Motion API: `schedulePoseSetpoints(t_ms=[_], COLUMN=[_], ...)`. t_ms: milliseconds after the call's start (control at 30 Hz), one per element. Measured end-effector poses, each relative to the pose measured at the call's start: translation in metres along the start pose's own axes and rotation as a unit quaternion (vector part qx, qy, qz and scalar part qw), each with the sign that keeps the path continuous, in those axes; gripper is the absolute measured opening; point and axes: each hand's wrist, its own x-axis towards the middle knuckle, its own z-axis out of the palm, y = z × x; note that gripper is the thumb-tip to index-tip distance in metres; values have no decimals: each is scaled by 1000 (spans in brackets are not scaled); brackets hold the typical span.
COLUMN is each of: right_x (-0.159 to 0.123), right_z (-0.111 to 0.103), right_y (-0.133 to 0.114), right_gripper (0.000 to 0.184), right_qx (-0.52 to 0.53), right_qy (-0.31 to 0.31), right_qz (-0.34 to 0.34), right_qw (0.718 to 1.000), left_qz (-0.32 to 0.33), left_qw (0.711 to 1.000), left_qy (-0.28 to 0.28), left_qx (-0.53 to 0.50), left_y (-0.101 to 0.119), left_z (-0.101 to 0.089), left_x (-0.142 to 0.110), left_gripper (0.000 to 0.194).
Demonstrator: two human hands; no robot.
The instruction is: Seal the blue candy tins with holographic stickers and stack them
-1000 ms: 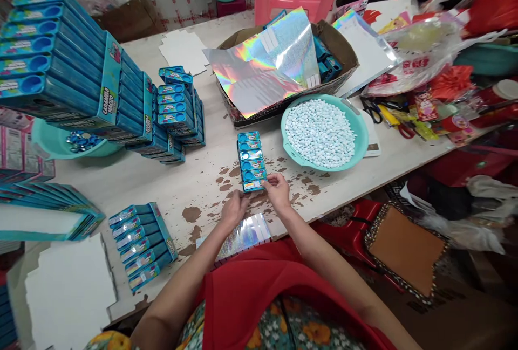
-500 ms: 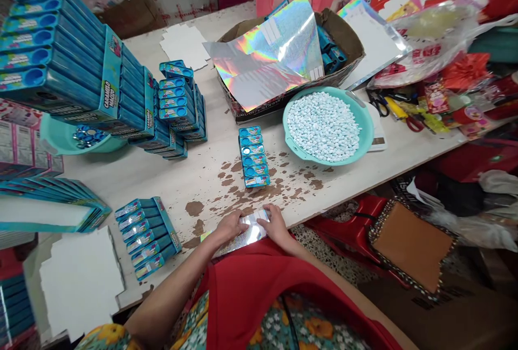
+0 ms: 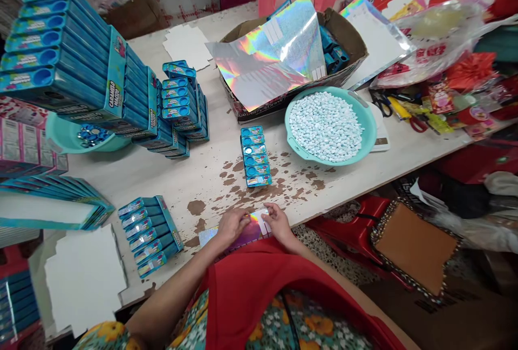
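Observation:
A shiny holographic sticker sheet (image 3: 251, 233) lies at the table's front edge, against the red apron. My left hand (image 3: 232, 227) is closed on its upper edge, thumb and fingers pinched together. At the sheet's right end my right hand (image 3: 279, 225) is closed, thumb and forefinger at a pale label area; whether a sticker is lifted there I cannot tell. Just beyond the hands stands a row of small blue candy boxes (image 3: 256, 157) with round recesses in their ends. White candies (image 3: 327, 126) fill a turquoise bowl (image 3: 292, 151) to the right of that row.
A cardboard box (image 3: 356, 37) with more holographic sheets (image 3: 279, 42) sits behind the bowl. Tall stacks of blue boxes (image 3: 81, 64) rise at the left, and another group of blue boxes (image 3: 149, 237) lies nearer. Scissors (image 3: 382, 104) lie right; a red stool (image 3: 360, 226) stands below.
The sheet has tilted and its reflection turned from silver to rainbow and purple. My left hand's fingers have drawn closer together, and the right fingertips have lifted slightly.

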Motion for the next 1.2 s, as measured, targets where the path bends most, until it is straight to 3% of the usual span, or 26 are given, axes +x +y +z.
schedulePoseSetpoints(t_ms=[67, 133, 200, 267, 367, 467, 567, 767, 867, 933, 967, 1033, 1100, 1200], right_x=[-2, -6, -11, -14, -16, -17, -17, -20, -27, -32, -34, -34, -31, -16], right_z=[-1, -1, 1, 4, 7, 2, -6, -6, -5, -5, -6, -7, -6, 2], right_y=[-4, -14, -28, -39, -43, -35, -29, -43, -64, -82, -91, -107, -121, -134], right_gripper=[36, 32, 30, 29, 30, 33, 27, 11, 10, 8, 7, 7, 7, 9], right_qx=[-62, -182, -325, -442, -536, -567, -569, -562, -534, -490, -464, -416, -376, -339], right_qy=[2, 15, 13, -23, -95, -128, -145, -146, -136, -135, -135, -121, -89, -26], right_qz=[-25, -107, -223, -314, -381, -421, -451, -422, -361, -322, -306, -280, -261, -257], right_qw=[998, 977, 919, 840, 747, 697, 672, 696, 752, 799, 820, 857, 885, 905], left_qz=[-5, -11, -1, 4, -22, -51, -67, -79, -62, -11, 18, 50, 38, 12], left_qw=[1000, 998, 997, 997, 996, 993, 991, 993, 994, 985, 977, 957, 942, 933], left_qy=[-18, -34, -36, -32, -33, -44, -44, -30, 39, 86, 82, 16, -47, -65], left_qx=[-17, -47, -69, -75, -78, -97, -104, -85, -85, -150, -198, -285, -330, -354], left_y=[-3, -7, -9, -10, -10, -10, -10, -9, 0, 11, 18, 31, 40, 48], left_z=[2, 3, 4, 4, 4, 3, 3, 3, -1, -7, -10, -17, -26, -46], left_x=[3, 6, 10, 13, 17, 20, 21, 24, 18, 10, 6, 0, -2, 8], left_gripper=[22, 24, 24, 24, 25, 23, 22, 18, 19, 24, 27, 30, 28, 30])
